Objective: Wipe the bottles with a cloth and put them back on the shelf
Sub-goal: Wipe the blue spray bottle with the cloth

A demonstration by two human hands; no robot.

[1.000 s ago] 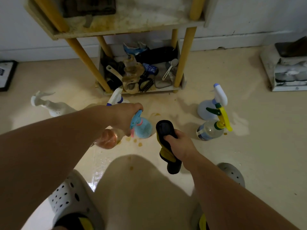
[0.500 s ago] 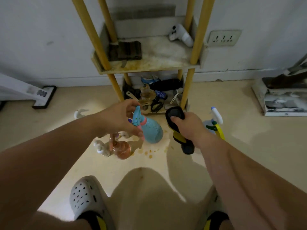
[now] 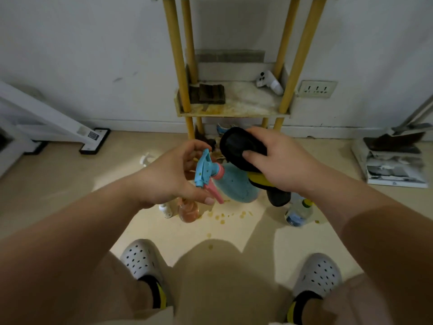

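Observation:
My left hand [image 3: 173, 177] grips the blue spray bottle [image 3: 234, 184] by its blue nozzle and pink trigger, holding it in the air, tilted to the right. My right hand [image 3: 281, 160] holds a black and yellow wiping pad [image 3: 241, 146] that lies against the bottle's upper side. On the floor below stand an orange bottle [image 3: 188, 211], a small white bottle [image 3: 165, 208] and a clear bottle with a yellow-green cap [image 3: 298, 211]. The yellow-posted shelf [image 3: 234, 111] is straight ahead, its middle tier stained.
A white spray head [image 3: 269, 82] and a dark folded item [image 3: 209, 93] lie on the shelf's middle tier. Another white sprayer [image 3: 145, 158] lies on the floor at left. Yellow drips [image 3: 222, 216] spot the floor. A white appliance base [image 3: 93, 139] sits left, a dustpan and papers [image 3: 393, 160] right.
The view has tilted up as I rose. Both hands lifted, and my right hand brought the pad from beside the blue bottle onto it.

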